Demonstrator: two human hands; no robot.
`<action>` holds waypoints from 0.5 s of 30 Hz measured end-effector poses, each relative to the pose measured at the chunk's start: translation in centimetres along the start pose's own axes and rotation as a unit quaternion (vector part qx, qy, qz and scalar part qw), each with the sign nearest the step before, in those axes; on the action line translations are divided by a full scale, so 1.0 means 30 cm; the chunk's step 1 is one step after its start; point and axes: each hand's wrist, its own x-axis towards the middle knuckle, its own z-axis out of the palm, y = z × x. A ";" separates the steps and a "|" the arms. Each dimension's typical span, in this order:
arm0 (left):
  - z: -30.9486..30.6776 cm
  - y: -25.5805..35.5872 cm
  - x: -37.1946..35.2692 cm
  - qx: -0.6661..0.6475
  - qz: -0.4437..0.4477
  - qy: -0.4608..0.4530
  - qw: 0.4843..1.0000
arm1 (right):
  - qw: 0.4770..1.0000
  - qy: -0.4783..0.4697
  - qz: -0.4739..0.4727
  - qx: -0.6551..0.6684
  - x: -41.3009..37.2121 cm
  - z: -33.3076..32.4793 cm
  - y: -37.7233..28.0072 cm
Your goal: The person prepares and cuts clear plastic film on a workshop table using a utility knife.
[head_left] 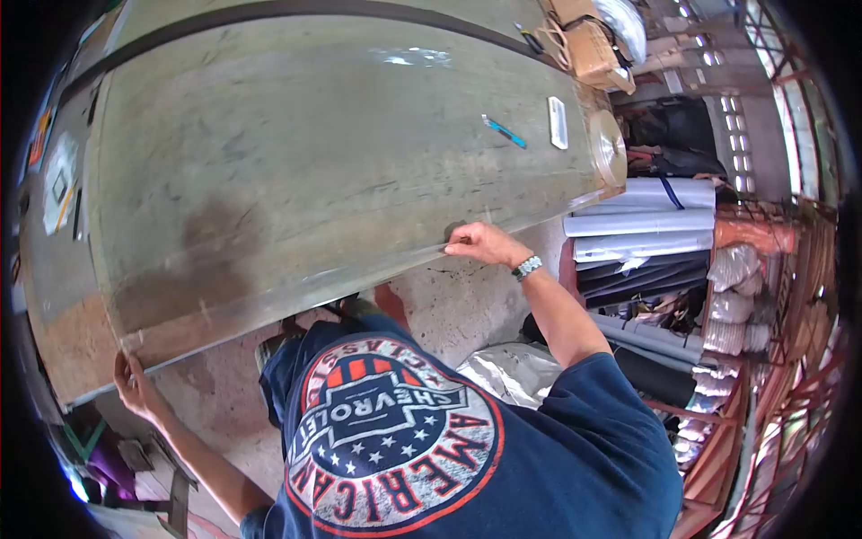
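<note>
- L hand [135, 382]: closed on clear sheet [314, 171] at counter's [67, 350] near-left corner.
- R hand [480, 242]: pinches the sheet's edge along counter's near side.
- Sheet: lies flat over counter top.
- Blue pen [503, 132], tape roll [611, 148]: counter's far-right end.
- Fabric rolls [642, 220]: just past counter's right end.

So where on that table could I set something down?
The table is bare across its middle, from the near edge gripped by left hand and right hand up to the blue pen. Crowded: the far right end, with white strip, tape roll and boxes.
</note>
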 end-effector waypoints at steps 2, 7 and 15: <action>-0.009 0.041 -0.002 0.032 -0.008 0.007 0.999 | 0.998 0.017 -0.058 -0.015 0.003 0.008 0.045; -0.019 -0.033 0.042 0.017 -0.017 -0.007 1.000 | 0.992 0.050 -0.117 0.005 0.006 0.032 0.077; -0.049 -0.151 0.181 0.006 -0.067 0.001 0.998 | 0.984 0.051 -0.171 0.026 0.049 0.065 0.076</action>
